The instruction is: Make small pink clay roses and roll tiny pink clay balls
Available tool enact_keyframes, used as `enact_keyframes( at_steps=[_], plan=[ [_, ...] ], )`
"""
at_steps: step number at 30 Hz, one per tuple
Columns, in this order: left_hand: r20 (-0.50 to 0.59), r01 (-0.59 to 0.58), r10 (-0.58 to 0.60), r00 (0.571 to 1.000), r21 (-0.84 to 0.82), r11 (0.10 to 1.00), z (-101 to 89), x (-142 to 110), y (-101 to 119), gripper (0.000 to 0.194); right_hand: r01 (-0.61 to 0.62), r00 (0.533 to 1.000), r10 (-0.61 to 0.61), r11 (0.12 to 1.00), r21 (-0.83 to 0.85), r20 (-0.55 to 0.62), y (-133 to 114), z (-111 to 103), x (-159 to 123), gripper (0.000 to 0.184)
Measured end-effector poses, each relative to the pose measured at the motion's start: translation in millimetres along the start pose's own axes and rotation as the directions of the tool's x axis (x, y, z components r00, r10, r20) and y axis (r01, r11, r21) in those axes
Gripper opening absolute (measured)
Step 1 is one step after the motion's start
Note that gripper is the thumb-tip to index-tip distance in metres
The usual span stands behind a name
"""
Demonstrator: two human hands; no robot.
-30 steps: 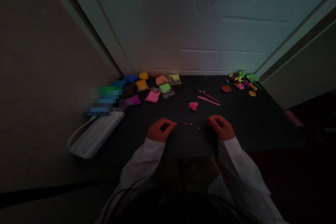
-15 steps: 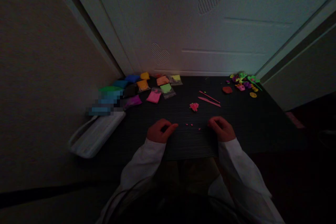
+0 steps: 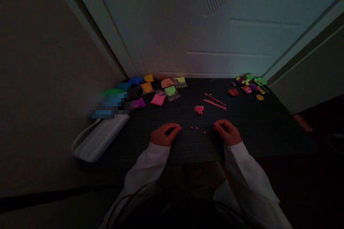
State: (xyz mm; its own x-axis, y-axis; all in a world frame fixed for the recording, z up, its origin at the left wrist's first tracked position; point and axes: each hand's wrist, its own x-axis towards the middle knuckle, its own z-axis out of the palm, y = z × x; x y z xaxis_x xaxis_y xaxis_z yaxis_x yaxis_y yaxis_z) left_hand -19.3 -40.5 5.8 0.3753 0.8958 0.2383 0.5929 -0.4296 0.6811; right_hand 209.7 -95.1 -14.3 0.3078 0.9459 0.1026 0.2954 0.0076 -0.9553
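My left hand [image 3: 164,134] rests on the dark mat [image 3: 188,143] with its fingers curled and thumb and forefinger pinched together; what they hold is too small to make out. Resting to the right of it, my right hand [image 3: 227,132] is loosely curled too, its contents hidden. Between the two hands lie a few tiny pink clay bits [image 3: 197,128]. A small pink clay flower [image 3: 199,109] sits just beyond them. Further back lie two pink modelling tools [image 3: 215,102].
Several bags of coloured clay [image 3: 158,91] lie at the back left of the mat. Small finished clay shapes [image 3: 248,85] sit at the back right, with a red clay piece [image 3: 233,92]. A white case [image 3: 99,139] lies at the left. A white door [image 3: 204,25] stands behind.
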Motion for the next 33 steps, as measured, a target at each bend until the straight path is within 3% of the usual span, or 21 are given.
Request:
enact_keyframes(
  at_steps=[8,17,33],
  plan=[
    [0.042,-0.036,0.036,0.998,0.000,0.999,-1.0,3.9,-3.3,0.021,-0.005,1.000,0.005,1.000,-0.017,0.018,0.9,-0.9,0.5,0.020],
    [0.092,-0.001,0.000,0.996,0.018,1.000,-2.8,2.2,-6.4,0.022,0.017,0.999,-0.016,0.999,-0.042,0.039,0.4,-2.0,1.7,0.021],
    [0.090,-0.017,0.014,0.996,0.039,0.999,-3.7,2.0,-2.8,0.022,0.036,0.999,-0.034,0.998,-0.050,0.039,1.9,-0.6,0.9,0.021]
  ],
)
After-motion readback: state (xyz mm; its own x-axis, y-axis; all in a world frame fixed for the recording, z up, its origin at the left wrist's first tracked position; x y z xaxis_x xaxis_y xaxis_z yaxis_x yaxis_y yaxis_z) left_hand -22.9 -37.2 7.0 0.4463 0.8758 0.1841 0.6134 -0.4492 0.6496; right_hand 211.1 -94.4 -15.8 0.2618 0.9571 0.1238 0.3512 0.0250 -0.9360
